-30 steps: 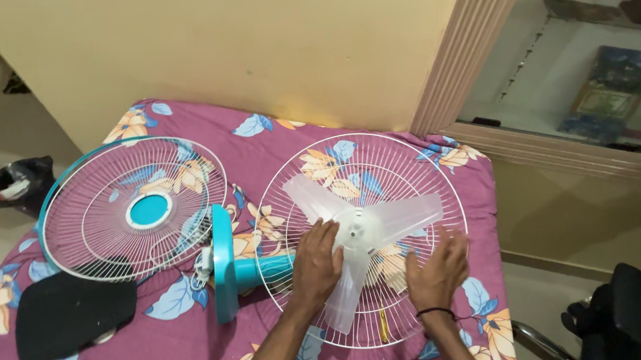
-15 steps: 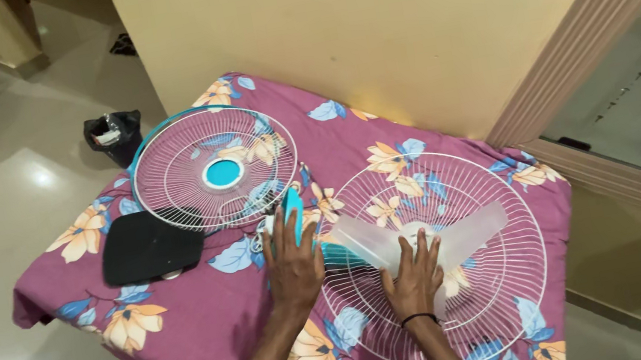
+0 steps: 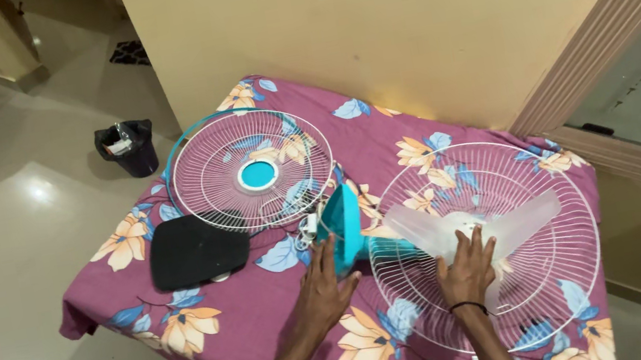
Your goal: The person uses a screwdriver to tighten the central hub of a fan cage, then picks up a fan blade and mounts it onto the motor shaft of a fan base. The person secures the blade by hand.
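floral bedsheet point(image 3: 215, 328) | L hand point(image 3: 323, 288) flat, teal fan base point(image 3: 343, 226) | R hand point(image 3: 465, 268) flat, clear blade point(image 3: 468, 229)

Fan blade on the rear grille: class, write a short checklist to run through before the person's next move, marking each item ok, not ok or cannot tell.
1. Right hand flat on the translucent fan blade: ok.
2. Left hand steadying the teal motor housing: ok.
3. Blade lying inside the rear grille: ok.
4. Blade seated fully on the shaft: cannot tell, hand covers the hub.
5. Front grille lying apart from the blade: ok.
6. Black base plate out of the hands' way: ok.
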